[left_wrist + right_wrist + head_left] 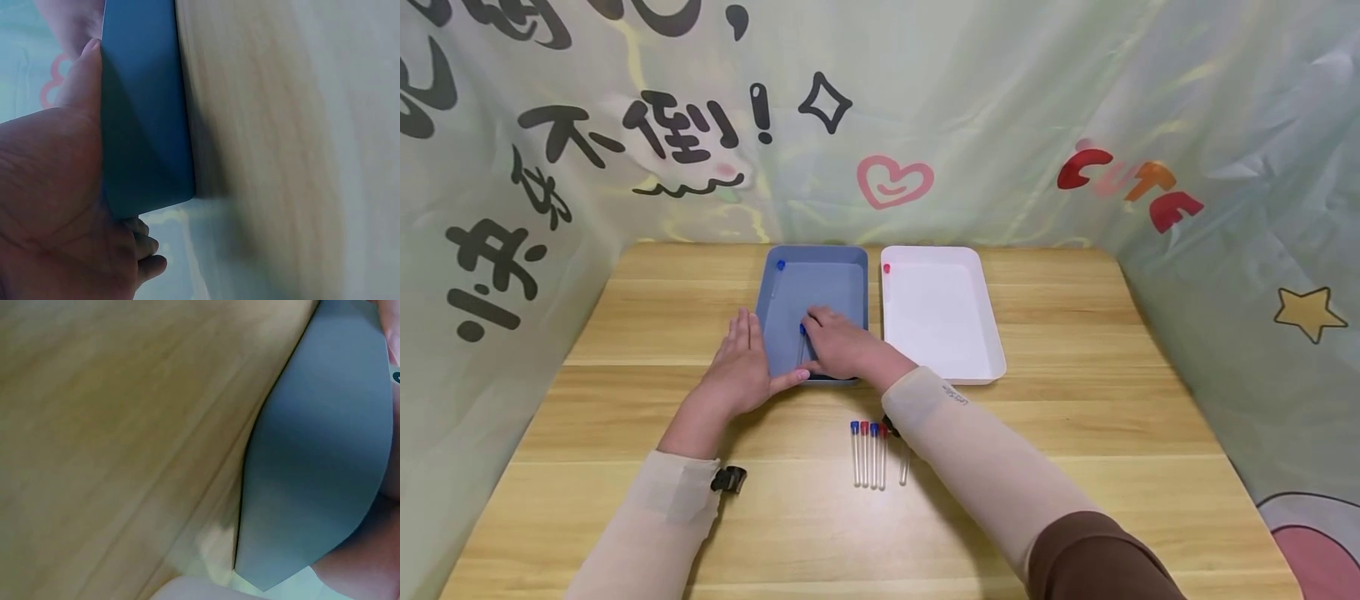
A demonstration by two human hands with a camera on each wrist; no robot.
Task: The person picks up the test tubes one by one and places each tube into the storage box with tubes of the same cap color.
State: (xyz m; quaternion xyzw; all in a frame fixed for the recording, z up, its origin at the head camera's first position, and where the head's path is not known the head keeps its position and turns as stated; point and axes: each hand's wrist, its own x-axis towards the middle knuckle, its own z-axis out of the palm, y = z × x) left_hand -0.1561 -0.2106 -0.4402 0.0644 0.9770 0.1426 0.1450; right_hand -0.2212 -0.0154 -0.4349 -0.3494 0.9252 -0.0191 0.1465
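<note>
A clear test tube with a blue cap (802,330) lies in the near part of the blue tray (831,257). Over it, my right hand (842,343) has curled fingers by the cap and the thumb near the tube's lower end; it appears to hold the tube, though the exact contact is small. My left hand (741,371) rests against the tray's near left corner, fingers straight along the outer side and thumb along the near rim. Its palm and thumb lie along the tray wall (147,112) in the left wrist view. Another blue-capped tube (781,266) lies at the tray's far left.
Right of the blue tray stands a white tray (940,321) with a red-capped tube (887,268) at its far left. Several tubes with red and blue caps (865,454) lie in a row nearer me; another tube (904,468) is partly hidden under my right sleeve. Printed cloth walls surround the table.
</note>
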